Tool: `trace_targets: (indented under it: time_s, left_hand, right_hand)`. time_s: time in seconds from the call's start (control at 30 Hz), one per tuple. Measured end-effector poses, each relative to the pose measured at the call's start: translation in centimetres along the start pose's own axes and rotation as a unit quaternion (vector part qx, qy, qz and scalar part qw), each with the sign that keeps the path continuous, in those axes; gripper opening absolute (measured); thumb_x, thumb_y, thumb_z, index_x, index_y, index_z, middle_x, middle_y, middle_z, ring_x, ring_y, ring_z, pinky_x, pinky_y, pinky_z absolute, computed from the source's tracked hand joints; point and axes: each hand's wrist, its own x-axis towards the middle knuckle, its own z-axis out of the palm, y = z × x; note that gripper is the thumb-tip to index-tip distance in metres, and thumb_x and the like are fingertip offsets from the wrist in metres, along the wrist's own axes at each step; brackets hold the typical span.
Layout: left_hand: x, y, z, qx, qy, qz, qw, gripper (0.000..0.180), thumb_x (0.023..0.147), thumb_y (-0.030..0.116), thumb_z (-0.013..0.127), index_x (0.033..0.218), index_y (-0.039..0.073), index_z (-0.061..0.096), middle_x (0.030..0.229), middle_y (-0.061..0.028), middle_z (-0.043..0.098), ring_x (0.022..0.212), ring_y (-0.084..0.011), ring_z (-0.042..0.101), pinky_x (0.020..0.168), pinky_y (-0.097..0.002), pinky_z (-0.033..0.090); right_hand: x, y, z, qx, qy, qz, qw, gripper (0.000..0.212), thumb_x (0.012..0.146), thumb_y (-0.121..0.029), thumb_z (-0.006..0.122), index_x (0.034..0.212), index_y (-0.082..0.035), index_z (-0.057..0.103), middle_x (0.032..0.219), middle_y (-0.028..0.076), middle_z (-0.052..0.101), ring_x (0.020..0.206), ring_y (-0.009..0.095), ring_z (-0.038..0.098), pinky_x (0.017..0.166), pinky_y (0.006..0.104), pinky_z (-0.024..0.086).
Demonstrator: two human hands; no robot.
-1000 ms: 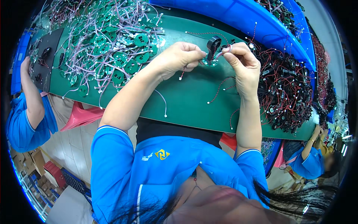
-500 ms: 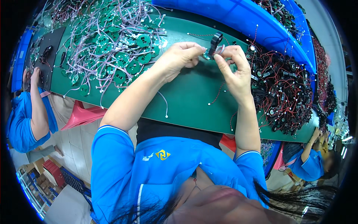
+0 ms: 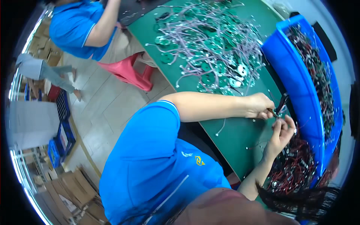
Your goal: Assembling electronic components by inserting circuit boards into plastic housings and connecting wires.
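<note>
My left hand (image 3: 260,106) is closed in a pinch on the edge of a small green circuit board (image 3: 278,113). A black plastic part (image 3: 284,100) with a curved frame stands up just beyond the fingertips, next to the board, with a pale lilac cable by it. My right hand (image 3: 280,135) is close below, its thumb and fingers curled toward the board. What lies between those fingers is too small to make out. Both hands are over the green table (image 3: 233,144).
Green circuit boards with lilac cables (image 3: 213,48) lie heaped to the left. Black parts with red wires (image 3: 296,161) are piled beside my right hand. A long blue bin (image 3: 296,75) of wired parts borders the far side. A co-worker's blue sleeve (image 3: 71,28) and a pink stool (image 3: 125,71) are at upper left.
The whole view has turned, so the table now runs diagonally and more floor shows at left. My hands remain together around the board and black part.
</note>
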Motion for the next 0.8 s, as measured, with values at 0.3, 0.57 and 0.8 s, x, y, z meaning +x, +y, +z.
trace_targets:
  time_s: [0.3, 0.57, 0.8]
  left_hand:
    - [0.6, 3.7, -2.0, -0.184, -0.021, 0.043, 0.982, 0.006, 0.081, -0.003, 0.045, 0.087, -0.006, 0.044, 0.095, -0.0338, 0.055, 0.056, -0.0135, 0.051, 0.043, -0.0158, 0.039]
    - [-1.4, 5.6, 2.1, 0.018, -0.019, 0.224, 0.974, 0.005, 0.085, 0.0, 0.044, 0.086, -0.004, 0.046, 0.089, -0.0279, 0.059, 0.059, -0.015, 0.053, 0.049, -0.0189, 0.044]
    - [1.3, 12.8, 8.6, 0.222, -0.012, 0.413, 0.883, 0.017, 0.088, 0.005, 0.047, 0.101, -0.005, 0.053, 0.093, -0.0193, 0.06, 0.072, -0.021, 0.062, 0.061, -0.0257, 0.053]
  right_hand:
    - [-0.7, -0.1, 2.7, -0.196, -0.112, -0.069, 0.972, 0.025, 0.079, 0.003, 0.053, 0.103, -0.003, 0.051, 0.084, 0.008, 0.054, 0.074, 0.019, 0.051, 0.07, 0.0287, 0.042]
    - [-0.7, 2.7, 2.5, -0.149, -0.027, -0.132, 0.98, 0.025, 0.081, -0.003, 0.057, 0.105, -0.005, 0.053, 0.089, 0.008, 0.06, 0.073, 0.022, 0.053, 0.07, 0.0305, 0.043]
    - [-0.4, 2.3, 1.6, -0.1, 0.027, -0.131, 0.986, 0.025, 0.084, -0.007, 0.059, 0.108, -0.005, 0.054, 0.087, 0.007, 0.059, 0.068, 0.018, 0.053, 0.068, 0.0282, 0.044]
